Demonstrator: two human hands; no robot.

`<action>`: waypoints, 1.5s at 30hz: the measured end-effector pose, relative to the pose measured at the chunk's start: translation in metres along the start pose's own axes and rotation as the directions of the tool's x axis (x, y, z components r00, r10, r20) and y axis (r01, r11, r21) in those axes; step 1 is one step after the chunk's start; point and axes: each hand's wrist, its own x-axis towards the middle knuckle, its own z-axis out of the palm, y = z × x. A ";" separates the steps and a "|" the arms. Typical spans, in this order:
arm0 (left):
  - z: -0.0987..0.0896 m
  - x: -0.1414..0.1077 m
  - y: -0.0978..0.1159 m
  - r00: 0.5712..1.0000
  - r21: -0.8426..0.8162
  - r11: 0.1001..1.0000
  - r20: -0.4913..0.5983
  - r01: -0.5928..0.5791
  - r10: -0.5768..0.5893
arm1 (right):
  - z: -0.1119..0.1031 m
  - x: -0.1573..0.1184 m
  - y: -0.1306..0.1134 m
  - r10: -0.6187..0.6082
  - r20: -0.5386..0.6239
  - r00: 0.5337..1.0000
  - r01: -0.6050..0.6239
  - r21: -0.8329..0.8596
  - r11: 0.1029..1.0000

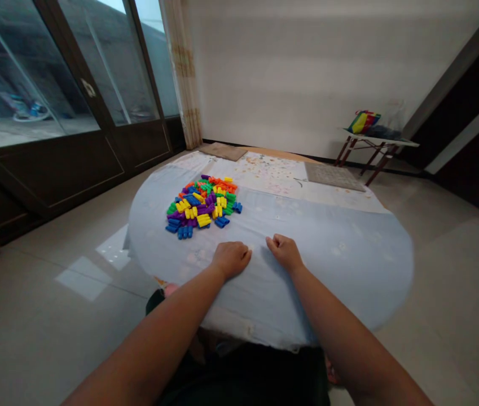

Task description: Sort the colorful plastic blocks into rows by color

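Observation:
A heap of small plastic pieces in blue, yellow, green, purple and orange lies on the left part of a cloth-covered round table. My left hand rests on the cloth just right of and nearer than the heap, its fingers curled into a fist. To its right, a short gap away, my right hand is also closed in a fist on the cloth. No object shows in either hand, and neither touches the pieces.
Two flat mats, one brownish and one grey, lie at the table's far edge. A small side table by the wall bears a colourful bag. Glass doors stand at the left.

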 end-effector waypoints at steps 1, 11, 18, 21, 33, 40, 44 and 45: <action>0.000 -0.001 0.000 1.000 0.000 1.000 -0.005 0.003 -0.003 | 0.000 0.000 0.000 -0.006 -0.001 1.000 0.006 -0.003 1.000; -0.004 -0.007 0.002 0.999 0.021 0.999 -0.029 0.026 -0.025 | 0.006 -0.002 0.002 -0.036 -0.003 0.999 0.036 0.003 0.999; -0.001 -0.010 0.001 0.999 0.030 0.999 -0.035 0.016 -0.015 | 0.015 -0.003 0.008 -0.037 0.006 0.999 0.037 -0.008 0.999; 0.000 -0.012 0.000 0.999 0.024 0.999 -0.047 0.022 -0.020 | 0.018 -0.004 0.010 -0.041 0.006 0.999 0.041 -0.001 0.999; 0.007 -0.012 -0.001 0.998 0.030 0.999 -0.059 0.038 -0.036 | 0.029 -0.004 0.016 -0.020 0.000 1.000 0.020 0.049 0.999; 0.015 -0.010 -0.003 0.995 0.008 0.998 -0.075 0.061 -0.061 | 0.034 -0.002 0.018 -0.022 0.007 1.000 0.021 0.047 0.999; 0.017 -0.009 -0.005 0.995 0.017 0.998 -0.077 0.063 -0.061 | 0.036 0.000 0.019 -0.006 0.031 1.000 0.005 0.049 0.999; 0.018 -0.008 -0.005 0.995 0.019 0.998 -0.080 0.064 -0.062 | 0.036 0.000 0.018 -0.004 0.030 1.000 0.003 0.046 0.999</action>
